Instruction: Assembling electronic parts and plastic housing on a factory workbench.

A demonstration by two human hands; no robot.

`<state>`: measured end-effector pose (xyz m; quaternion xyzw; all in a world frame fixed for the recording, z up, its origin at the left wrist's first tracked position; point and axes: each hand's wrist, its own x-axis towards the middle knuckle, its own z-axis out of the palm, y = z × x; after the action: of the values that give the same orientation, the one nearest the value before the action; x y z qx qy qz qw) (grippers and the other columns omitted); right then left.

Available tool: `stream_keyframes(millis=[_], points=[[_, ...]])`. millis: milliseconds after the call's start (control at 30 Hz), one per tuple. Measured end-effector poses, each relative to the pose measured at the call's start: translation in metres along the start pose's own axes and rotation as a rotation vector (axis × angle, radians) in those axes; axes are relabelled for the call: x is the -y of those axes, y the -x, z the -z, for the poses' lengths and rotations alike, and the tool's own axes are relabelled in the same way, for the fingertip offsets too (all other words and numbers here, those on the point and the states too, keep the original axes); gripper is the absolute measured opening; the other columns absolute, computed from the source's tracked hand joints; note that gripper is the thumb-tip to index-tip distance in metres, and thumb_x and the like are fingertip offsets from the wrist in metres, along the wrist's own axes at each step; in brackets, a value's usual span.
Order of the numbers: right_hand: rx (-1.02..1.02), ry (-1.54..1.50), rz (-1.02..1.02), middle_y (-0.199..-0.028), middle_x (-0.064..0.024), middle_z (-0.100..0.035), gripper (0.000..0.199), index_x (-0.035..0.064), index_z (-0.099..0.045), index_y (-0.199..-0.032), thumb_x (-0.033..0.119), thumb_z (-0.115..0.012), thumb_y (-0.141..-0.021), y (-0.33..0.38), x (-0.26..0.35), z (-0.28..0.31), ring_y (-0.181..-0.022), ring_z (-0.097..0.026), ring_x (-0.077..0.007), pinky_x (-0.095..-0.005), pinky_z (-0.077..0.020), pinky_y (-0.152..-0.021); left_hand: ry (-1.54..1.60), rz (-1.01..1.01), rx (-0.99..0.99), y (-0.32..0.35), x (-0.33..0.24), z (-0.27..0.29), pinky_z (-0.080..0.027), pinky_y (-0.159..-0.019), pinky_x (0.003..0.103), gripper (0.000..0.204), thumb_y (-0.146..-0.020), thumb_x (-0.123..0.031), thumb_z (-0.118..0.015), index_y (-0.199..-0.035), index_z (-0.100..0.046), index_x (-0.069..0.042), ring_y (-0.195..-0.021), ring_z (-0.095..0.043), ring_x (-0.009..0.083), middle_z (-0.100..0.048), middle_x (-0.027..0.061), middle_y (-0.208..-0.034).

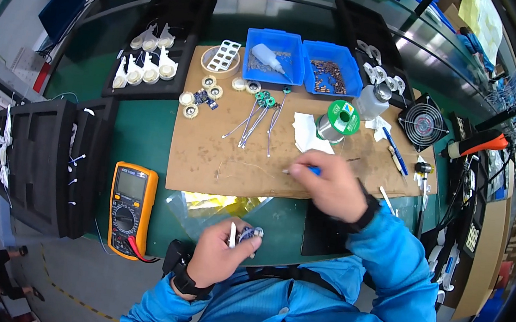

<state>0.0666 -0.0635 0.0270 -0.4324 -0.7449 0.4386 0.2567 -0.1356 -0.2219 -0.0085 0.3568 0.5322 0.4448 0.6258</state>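
at the near edge of the green bench, the left hand is closed around a small white-and-dark part. ahead and to its right, over a brown cardboard sheet, the right hand pinches something slim and partly blue; the fingers cover most of it, so i cannot tell its kind. a hair-thin strand lies left of the right fingertips; dragging the hand across it could kink or snag it. just beyond those knuckles stands a spool of silvery wire, which a careless forward reach might topple. a loosened left grip could send the part off the bench.
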Motion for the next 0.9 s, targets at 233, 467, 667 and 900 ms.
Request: stream_keyframes(millis=[233, 467, 667, 900], points=[[-0.184, 0.416, 0.296, -0.120, -0.0203, -0.057, 0.035, -0.0013, -0.062, -0.121, 0.001, -0.064, -0.087, -0.021, -0.018, -0.022, -0.106, -0.060, -0.0396, -0.0436, -0.0504, -0.090, 0.116, -0.038, -0.096, -0.019, -0.001, -0.011, -0.040, -0.053, 0.021, 0.018, -0.096, -0.012, -0.071, -0.107, -0.064, 0.001, -0.060, -0.051, 0.0047, -0.063, 0.0005, -0.078], [0.057, 0.088, 0.198, -0.115, -0.0185, -0.063, 0.028, -0.0003, -0.063, -0.120, 0.006, -0.064, -0.093, 0.055, 0.014, -0.009, -0.108, -0.061, -0.0380, -0.0429, -0.0507, -0.092, 0.259, 0.060, 0.038, -0.020, -0.005, -0.018, -0.041, -0.055, 0.023, 0.022, -0.100, -0.015, -0.064, -0.115, -0.061, 0.001, -0.063, -0.054, 0.0081, -0.060, 0.0023, -0.083], [0.072, -0.080, 0.109, -0.110, -0.0183, -0.066, 0.029, -0.0004, -0.064, -0.123, 0.012, -0.064, -0.097, 0.083, 0.007, -0.006, -0.103, -0.065, -0.0365, -0.0413, -0.0518, -0.089, 0.144, 0.021, 0.100, -0.017, -0.009, -0.036, -0.041, -0.057, 0.021, 0.022, -0.100, -0.017, -0.067, -0.115, -0.064, -0.001, -0.064, -0.052, 0.0037, -0.061, -0.0029, -0.081], [-0.148, 0.319, 0.314, -0.098, -0.0152, -0.065, 0.020, 0.0032, -0.067, -0.106, 0.017, -0.069, -0.091, 0.003, -0.006, 0.003, -0.095, -0.062, -0.0361, -0.0462, -0.0494, -0.081, 0.124, -0.021, 0.023, -0.016, -0.001, -0.044, -0.041, -0.056, 0.021, 0.016, -0.101, -0.012, -0.063, -0.112, -0.063, -0.001, -0.065, -0.054, 0.0042, -0.067, 0.0006, -0.086]])
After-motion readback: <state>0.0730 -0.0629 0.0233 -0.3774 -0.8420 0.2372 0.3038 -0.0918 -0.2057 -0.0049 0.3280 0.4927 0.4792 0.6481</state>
